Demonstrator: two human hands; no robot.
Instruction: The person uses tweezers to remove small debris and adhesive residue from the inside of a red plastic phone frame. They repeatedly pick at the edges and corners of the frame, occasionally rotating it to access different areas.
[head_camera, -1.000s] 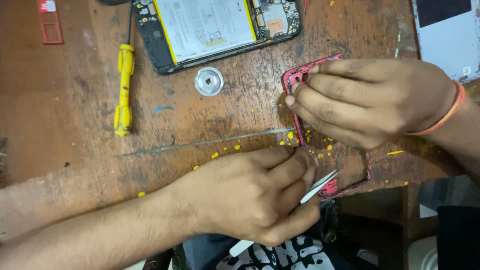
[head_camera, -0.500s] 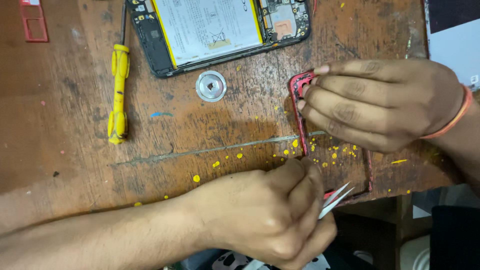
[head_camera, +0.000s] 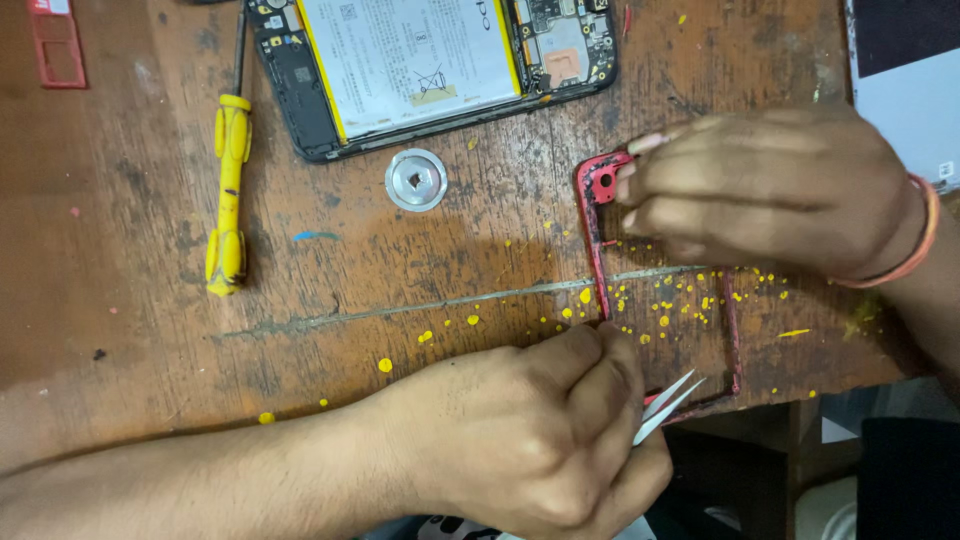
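Two hands at the worktop's (head_camera: 120, 330) near edge. Left hand (head_camera: 540, 440): fingers clenched on white tweezers (head_camera: 668, 405), tips at the red phone frame's (head_camera: 600, 250) lower side. Right hand (head_camera: 770, 190): fingers pressing the frame's top corner flat. Yellow screwdriver (head_camera: 228, 190), metal disc (head_camera: 416, 180) and opened phone (head_camera: 430, 65) toward the far edge.

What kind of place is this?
Probably a phone repair bench: an opened black smartphone with exposed battery, a yellow-handled screwdriver and a thin red phone frame lie on a scratched wooden table.

Red phone frame (head_camera: 598, 245) flat; tweezers (head_camera: 668, 405) probably touching.
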